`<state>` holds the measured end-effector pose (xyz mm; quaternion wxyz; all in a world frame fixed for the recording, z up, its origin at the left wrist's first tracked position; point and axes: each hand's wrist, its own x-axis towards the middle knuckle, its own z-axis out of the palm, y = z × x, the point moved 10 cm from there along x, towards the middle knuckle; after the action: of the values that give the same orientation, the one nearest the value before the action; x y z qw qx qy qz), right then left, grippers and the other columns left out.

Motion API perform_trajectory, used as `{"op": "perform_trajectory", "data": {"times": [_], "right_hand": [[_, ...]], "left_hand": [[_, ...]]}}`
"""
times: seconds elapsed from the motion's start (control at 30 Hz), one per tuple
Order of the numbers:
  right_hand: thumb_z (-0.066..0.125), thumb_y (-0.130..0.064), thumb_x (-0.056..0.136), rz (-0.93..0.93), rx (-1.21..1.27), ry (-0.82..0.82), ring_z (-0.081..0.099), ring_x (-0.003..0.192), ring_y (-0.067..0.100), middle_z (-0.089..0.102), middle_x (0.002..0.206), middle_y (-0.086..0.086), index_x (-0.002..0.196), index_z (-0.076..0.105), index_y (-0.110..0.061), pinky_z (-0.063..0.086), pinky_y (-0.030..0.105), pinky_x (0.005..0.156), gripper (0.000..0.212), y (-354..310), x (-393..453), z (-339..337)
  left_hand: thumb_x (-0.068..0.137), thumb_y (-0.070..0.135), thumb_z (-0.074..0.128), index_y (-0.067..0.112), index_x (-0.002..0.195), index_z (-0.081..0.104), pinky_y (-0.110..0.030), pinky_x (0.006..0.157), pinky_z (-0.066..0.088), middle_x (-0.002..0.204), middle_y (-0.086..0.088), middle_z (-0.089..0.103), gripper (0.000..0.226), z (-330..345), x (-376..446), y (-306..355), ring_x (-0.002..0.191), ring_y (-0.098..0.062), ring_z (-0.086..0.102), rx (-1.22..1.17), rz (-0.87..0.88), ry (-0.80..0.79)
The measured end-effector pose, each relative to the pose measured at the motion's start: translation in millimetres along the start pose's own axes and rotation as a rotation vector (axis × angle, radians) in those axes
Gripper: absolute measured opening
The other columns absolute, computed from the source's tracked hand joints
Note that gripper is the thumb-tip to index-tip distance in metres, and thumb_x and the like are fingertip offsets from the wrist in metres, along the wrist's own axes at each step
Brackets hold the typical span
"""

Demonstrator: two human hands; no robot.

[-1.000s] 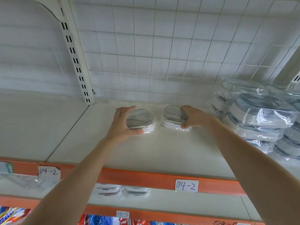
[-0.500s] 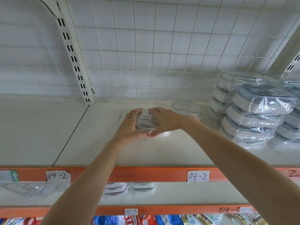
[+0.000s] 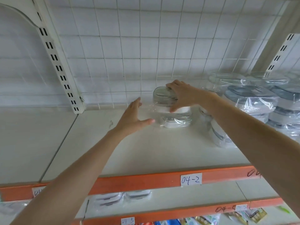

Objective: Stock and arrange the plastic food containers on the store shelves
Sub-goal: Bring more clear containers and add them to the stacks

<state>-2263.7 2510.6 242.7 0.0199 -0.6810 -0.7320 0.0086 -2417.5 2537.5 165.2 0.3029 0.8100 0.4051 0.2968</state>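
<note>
White wire-grid back panel (image 3: 129, 51), slotted upright (image 3: 55, 62), cream shelf (image 3: 146, 150), orange edge strip (image 3: 146, 181)

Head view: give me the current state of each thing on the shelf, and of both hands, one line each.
Top container: lid on, stacked on another container, gripped by the right hand.
Bottom container: wrapped in clear film, resting on the shelf.
Right hand: curled over the top container, thumb at its front.
Left hand: open, fingers spread, holding nothing, beside the stack.
Wrapped container stacks: film-wrapped, piled at the right.
</note>
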Motion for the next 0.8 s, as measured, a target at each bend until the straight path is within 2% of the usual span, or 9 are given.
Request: {"op": "perform_trajectory", "data": {"times": [0.1, 0.2, 0.27, 0.4, 0.5, 0.57, 0.67, 0.8], "right_hand": [[0.083, -0.033, 0.066, 0.057, -0.024, -0.117, 0.033, 0.132, 0.026, 0.031, 0.144, 0.007, 0.147, 0.021, -0.012, 0.029, 0.038, 0.109, 0.104, 24.1, 0.3, 16.9], [0.083, -0.027, 0.066, 0.064, -0.030, -0.186, 0.033, 0.134, 0.025, 0.029, 0.149, 0.005, 0.148, 0.020, -0.014, 0.030, 0.038, 0.110, 0.104, 31.6, -1.4, 39.4], [0.083, -0.025, 0.066, 0.072, -0.009, -0.167, 0.029, 0.137, 0.024, 0.025, 0.152, 0.003, 0.149, 0.018, -0.015, 0.028, 0.038, 0.111, 0.106, 35.9, -1.1, 45.5], [0.081, -0.028, 0.068, 0.094, -0.015, -0.139, 0.022, 0.140, 0.025, 0.020, 0.154, 0.003, 0.150, 0.015, -0.017, 0.028, 0.046, 0.110, 0.106, 42.5, -1.8, 47.2], [0.081, -0.025, 0.069, 0.085, 0.017, -0.110, 0.022, 0.139, 0.027, 0.021, 0.153, 0.005, 0.149, 0.016, -0.014, 0.028, 0.046, 0.110, 0.104, 43.9, -0.9, 44.1], [0.080, -0.025, 0.069, 0.090, 0.033, -0.108, 0.020, 0.139, 0.028, 0.020, 0.153, 0.005, 0.149, 0.014, -0.015, 0.027, 0.048, 0.111, 0.104, 46.3, 1.8, 42.3], [0.081, -0.024, 0.069, 0.081, 0.052, -0.140, 0.023, 0.139, 0.028, 0.023, 0.153, 0.006, 0.149, 0.017, -0.014, 0.025, 0.044, 0.113, 0.103, 47.4, 7.7, 44.7], [0.081, -0.022, 0.068, 0.055, 0.087, -0.152, 0.027, 0.138, 0.025, 0.026, 0.152, 0.006, 0.149, 0.019, -0.013, 0.024, 0.034, 0.113, 0.102, 42.6, 12.1, 49.1]], "left_hand": [[0.069, 0.038, 0.082, 0.012, 0.148, 0.021, -0.022, 0.101, 0.029, 0.148, -0.004, 0.037, 0.103, 33.7, 20.7, 4.0, 0.133, -0.015, 0.037, -0.018, -0.064, -0.089], [0.065, 0.030, 0.086, 0.010, 0.142, 0.032, -0.031, 0.108, 0.033, 0.143, -0.006, 0.041, 0.096, 65.9, 36.0, 17.0, 0.133, -0.020, 0.039, 0.003, -0.064, -0.180], [0.063, 0.018, 0.087, 0.010, 0.134, 0.040, -0.032, 0.101, 0.040, 0.132, -0.003, 0.050, 0.086, 80.4, 41.4, 23.9, 0.124, -0.019, 0.048, -0.079, -0.033, -0.204], [0.063, 0.014, 0.085, 0.014, 0.135, 0.036, -0.023, 0.084, 0.041, 0.113, 0.009, 0.051, 0.087, 82.3, 46.2, 20.4, 0.104, -0.011, 0.051, -0.091, -0.037, -0.148], [0.067, 0.017, 0.083, 0.013, 0.138, 0.034, -0.021, 0.081, 0.040, 0.106, 0.007, 0.052, 0.087, 74.0, 48.0, 13.5, 0.096, -0.011, 0.053, -0.030, -0.034, -0.119], [0.071, 0.016, 0.081, 0.011, 0.136, 0.036, -0.019, 0.077, 0.042, 0.095, 0.006, 0.057, 0.079, 61.2, 48.2, 5.9, 0.085, -0.010, 0.057, -0.021, -0.045, -0.067], [0.075, 0.011, 0.077, 0.015, 0.115, 0.048, -0.016, 0.067, 0.045, 0.078, 0.007, 0.062, 0.049, 50.5, 43.7, -3.4, 0.070, -0.005, 0.060, -0.027, -0.064, -0.051], [0.073, 0.007, 0.074, 0.013, 0.079, 0.064, -0.018, 0.066, 0.045, 0.071, 0.005, 0.064, 0.013, 51.3, 35.7, -4.1, 0.065, -0.006, 0.058, 0.030, -0.069, -0.035]]}}
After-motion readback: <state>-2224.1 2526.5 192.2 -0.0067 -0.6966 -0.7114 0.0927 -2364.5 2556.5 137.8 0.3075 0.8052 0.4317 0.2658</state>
